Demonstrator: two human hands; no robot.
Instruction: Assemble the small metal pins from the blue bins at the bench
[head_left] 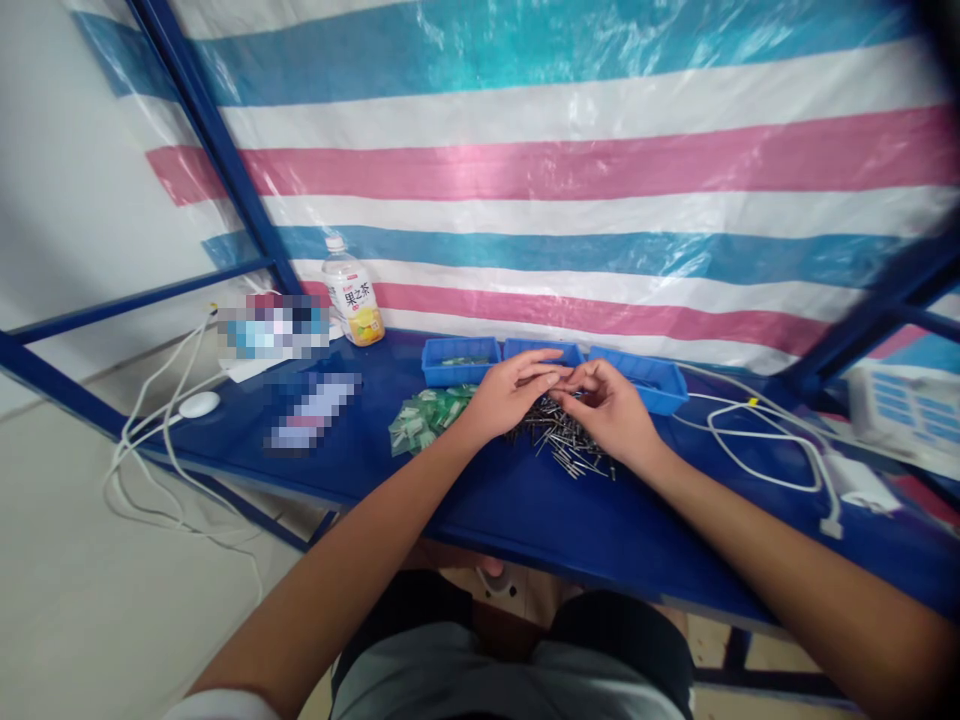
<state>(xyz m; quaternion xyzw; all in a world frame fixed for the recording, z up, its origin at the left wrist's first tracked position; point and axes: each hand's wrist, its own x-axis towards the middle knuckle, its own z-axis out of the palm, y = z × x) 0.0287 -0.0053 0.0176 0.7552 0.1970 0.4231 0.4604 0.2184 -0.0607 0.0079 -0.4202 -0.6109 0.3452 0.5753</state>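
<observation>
Above a heap of thin dark metal pins, my left hand and my right hand meet at the fingertips. The left thumb and fingers come together in a pinch, and the right hand is also closed in a pinch. Whatever is between them is too small to make out. Left of the pins lies a pile of small green and clear plastic pieces, close to my left wrist. Behind my hands stand a blue bin holding some green pieces, a middle blue bin partly hidden, and a right blue bin.
The blue tabletop carries a drink bottle at the back left. A white mouse and cables lie at the left edge. White cables run to an adapter at right. A striped sheet hangs behind.
</observation>
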